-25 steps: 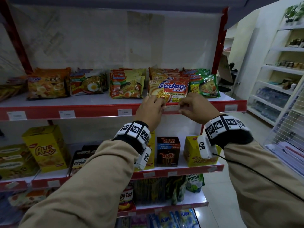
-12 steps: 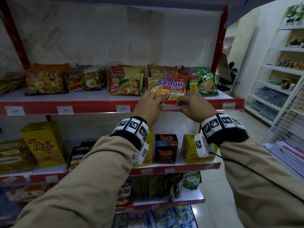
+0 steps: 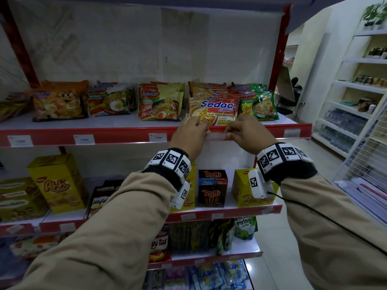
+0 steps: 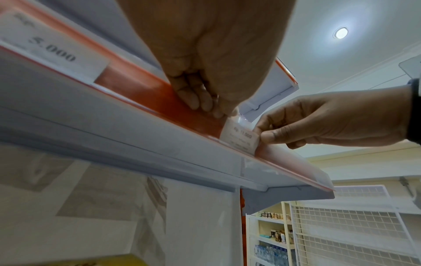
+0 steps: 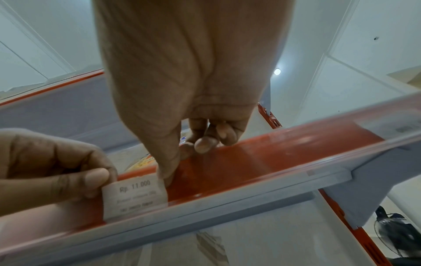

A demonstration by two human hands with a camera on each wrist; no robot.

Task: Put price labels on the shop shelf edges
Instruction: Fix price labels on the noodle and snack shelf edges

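Label [image 5: 134, 197] upright, long axis along shelf edge [image 5: 262, 162] — both hands pinch it.

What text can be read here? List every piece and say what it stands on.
"Rp. 11.000": price label at the shelf edge; its lower lines are blurred.
"5.000": fitted label further left.
"Mie Sedaap Instant": noodle packet.
"Ahh": yellow box.
"Piring": green pouch.
"Klin": blue packets.
Other shelf labels: too blurred.
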